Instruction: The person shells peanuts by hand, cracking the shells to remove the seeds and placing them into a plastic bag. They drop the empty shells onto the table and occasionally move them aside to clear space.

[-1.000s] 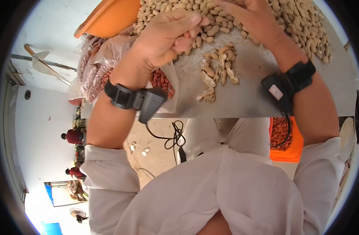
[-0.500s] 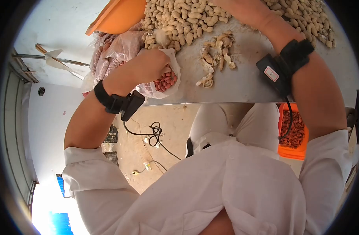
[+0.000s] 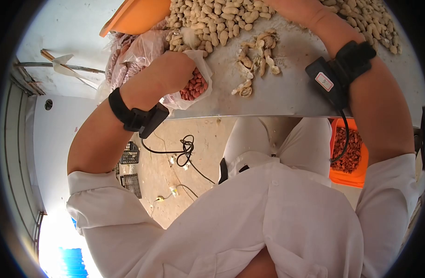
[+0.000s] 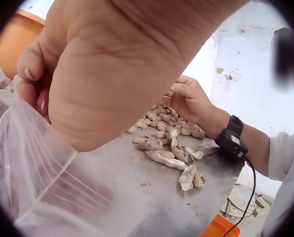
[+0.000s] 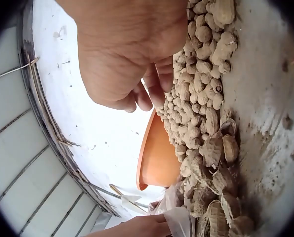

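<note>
Grey metal makes up the tabletop [image 3: 221, 103], which carries everything in reach. On its far side lies the heap of unshelled peanuts [image 3: 221, 18], within reach of both arms. Beside the heap stands an orange basin [image 3: 138, 16], tilted. Below the table edge, an orange tub [image 3: 349, 180] holds reddish bits. A filled clear bag [image 3: 138, 51] sits on the left, and next to it a smaller open bag [image 3: 198, 59] lies at the near edge, mouth toward the middle, probably so a hand can drop things in without stretching. The hands are apart. The left hand [image 3: 170, 72] is at that mouth, fingers curled round a red kernel [image 4: 42, 101], likely to keep it from rolling away. The right hand [image 5: 132, 59] hovers by the heap, fingers loosely bent, with nothing visible in them. Split shells [image 3: 245, 70] lie in a loose cluster between the hands, perhaps to keep them off the whole nuts. Smallest are the loose red kernels [image 3: 194, 88] in the open bag.

The left fingertips are hidden from above, so I cannot tell how many kernels they hold. The head view cuts off the right fingers, and the basin's inside is out of sight.
</note>
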Demonstrator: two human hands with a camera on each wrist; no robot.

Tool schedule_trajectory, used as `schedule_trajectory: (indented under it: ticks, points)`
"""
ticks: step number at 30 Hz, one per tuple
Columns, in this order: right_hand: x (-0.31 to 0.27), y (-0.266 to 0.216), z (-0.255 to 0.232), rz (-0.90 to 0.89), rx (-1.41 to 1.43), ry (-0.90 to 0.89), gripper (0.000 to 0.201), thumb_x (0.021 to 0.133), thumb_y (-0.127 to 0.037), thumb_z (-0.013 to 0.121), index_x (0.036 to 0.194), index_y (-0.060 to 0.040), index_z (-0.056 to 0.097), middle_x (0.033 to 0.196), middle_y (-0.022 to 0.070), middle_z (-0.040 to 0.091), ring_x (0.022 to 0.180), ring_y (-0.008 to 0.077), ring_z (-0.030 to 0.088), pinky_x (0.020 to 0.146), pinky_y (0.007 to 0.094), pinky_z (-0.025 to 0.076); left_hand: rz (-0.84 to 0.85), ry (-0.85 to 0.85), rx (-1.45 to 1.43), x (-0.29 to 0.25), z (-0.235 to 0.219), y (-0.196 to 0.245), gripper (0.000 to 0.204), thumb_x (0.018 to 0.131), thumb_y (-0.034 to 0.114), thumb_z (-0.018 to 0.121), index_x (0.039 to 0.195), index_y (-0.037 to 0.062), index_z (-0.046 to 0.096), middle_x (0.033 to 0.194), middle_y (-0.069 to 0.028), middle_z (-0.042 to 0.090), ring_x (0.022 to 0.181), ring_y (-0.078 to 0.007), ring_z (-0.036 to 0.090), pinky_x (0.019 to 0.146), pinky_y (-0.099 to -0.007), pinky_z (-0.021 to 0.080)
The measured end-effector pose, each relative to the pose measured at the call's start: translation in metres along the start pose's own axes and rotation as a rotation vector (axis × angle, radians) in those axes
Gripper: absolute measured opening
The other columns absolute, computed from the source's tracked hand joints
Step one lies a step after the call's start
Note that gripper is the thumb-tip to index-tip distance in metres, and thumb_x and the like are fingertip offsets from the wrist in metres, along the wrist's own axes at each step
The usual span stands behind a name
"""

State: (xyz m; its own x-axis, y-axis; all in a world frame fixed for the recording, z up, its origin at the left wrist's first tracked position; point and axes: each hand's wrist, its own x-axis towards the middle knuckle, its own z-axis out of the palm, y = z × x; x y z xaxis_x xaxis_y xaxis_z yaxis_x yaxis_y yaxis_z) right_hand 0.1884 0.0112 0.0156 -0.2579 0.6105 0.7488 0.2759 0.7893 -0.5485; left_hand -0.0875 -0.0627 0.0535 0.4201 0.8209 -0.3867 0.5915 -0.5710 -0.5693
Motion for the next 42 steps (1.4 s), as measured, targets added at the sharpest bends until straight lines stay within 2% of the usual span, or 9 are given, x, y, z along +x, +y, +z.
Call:
schedule_trajectory:
  ticks: [4,10,16,19,22,28,32,35,42]
  points:
    - [0.0,0.003,0.001,-0.024,-0.016,0.017,0.024,0.076,-0.014,0.054,0.089,0.0011,0.067,0.081,0.0156,0.066,0.069,0.0219,0.063,0.065,0.0321,0.05,-0.015,0.023,-0.054,-0.005,-0.01,0.004,0.012,0.07,0.011,0.061,0.078,0.0047,0.067,0.078,-0.0132,0.065,0.079,-0.0309,0.063,0.068,-0.0391,0.051]
    - [-0.001,0.003,0.001,0.031,0.033,-0.019,0.024,0.076,-0.013,0.055,0.09,0.0007,0.067,0.081,0.0151,0.066,0.07,0.0203,0.063,0.066,0.0309,0.05,-0.087,-0.165,-0.134,-0.01,-0.028,0.0,0.021,0.076,0.018,0.061,0.092,0.0057,0.065,0.083,-0.0119,0.059,0.084,-0.0314,0.059,0.073,-0.0409,0.047]
    - [-0.001,0.001,0.001,0.051,0.009,-0.023,0.023,0.076,-0.013,0.055,0.09,0.0009,0.067,0.082,0.0146,0.066,0.071,0.0199,0.063,0.067,0.0305,0.05,0.031,0.061,-0.162,-0.019,-0.033,0.013,0.017,0.073,0.009,0.064,0.089,0.0051,0.063,0.084,-0.0102,0.059,0.084,-0.0298,0.058,0.071,-0.0386,0.047]
    - [-0.001,0.001,0.001,0.055,0.002,-0.036,0.023,0.075,-0.013,0.056,0.089,0.001,0.067,0.082,0.0144,0.066,0.071,0.0199,0.062,0.067,0.0309,0.05,0.228,0.204,-0.384,-0.019,-0.026,0.017,0.017,0.07,0.008,0.065,0.086,0.0054,0.062,0.079,-0.0096,0.056,0.083,-0.0284,0.057,0.069,-0.0382,0.047]
    - [-0.001,0.001,0.001,0.052,0.01,-0.062,0.022,0.074,-0.012,0.056,0.089,0.0009,0.066,0.081,0.0141,0.066,0.07,0.0198,0.062,0.066,0.0312,0.05,0.331,0.195,-0.482,-0.015,-0.007,0.018,0.013,0.07,0.008,0.065,0.082,0.0046,0.063,0.077,-0.0089,0.056,0.08,-0.028,0.057,0.066,-0.0387,0.047]
    - [-0.001,0.0,0.0,0.059,-0.007,-0.094,0.021,0.074,-0.011,0.056,0.088,0.0013,0.066,0.08,0.0136,0.066,0.068,0.0186,0.061,0.065,0.0309,0.049,0.205,0.1,-0.134,-0.016,-0.002,0.008,0.009,0.072,0.014,0.062,0.075,0.0061,0.066,0.077,-0.0078,0.059,0.075,-0.0268,0.059,0.066,-0.0376,0.047]
    - [-0.002,-0.022,-0.008,0.275,0.043,-0.199,0.021,0.075,-0.01,0.056,0.088,0.0021,0.066,0.08,0.0132,0.066,0.068,0.0166,0.06,0.065,0.0299,0.049,0.257,0.234,-0.378,-0.019,-0.013,0.008,0.008,0.072,0.012,0.063,0.076,0.0055,0.066,0.077,-0.008,0.058,0.076,-0.0266,0.058,0.066,-0.0375,0.047]
    - [-0.001,-0.002,0.001,0.11,0.051,-0.161,0.021,0.075,-0.009,0.055,0.09,0.0019,0.066,0.083,0.0133,0.067,0.069,0.0161,0.06,0.065,0.0293,0.049,0.296,0.251,-0.4,-0.021,-0.014,0.007,0.009,0.071,0.008,0.065,0.079,0.0048,0.064,0.077,-0.008,0.058,0.08,-0.0269,0.056,0.066,-0.0367,0.047]
    - [-0.005,0.008,0.006,0.077,-0.036,-0.191,0.023,0.076,-0.014,0.057,0.091,-0.001,0.068,0.086,0.0125,0.067,0.072,0.0166,0.061,0.068,0.0304,0.05,0.323,0.263,-0.183,-0.008,0.016,-0.017,0.012,0.07,0.011,0.065,0.082,0.0073,0.066,0.077,-0.0092,0.058,0.079,-0.0295,0.057,0.07,-0.0395,0.047]
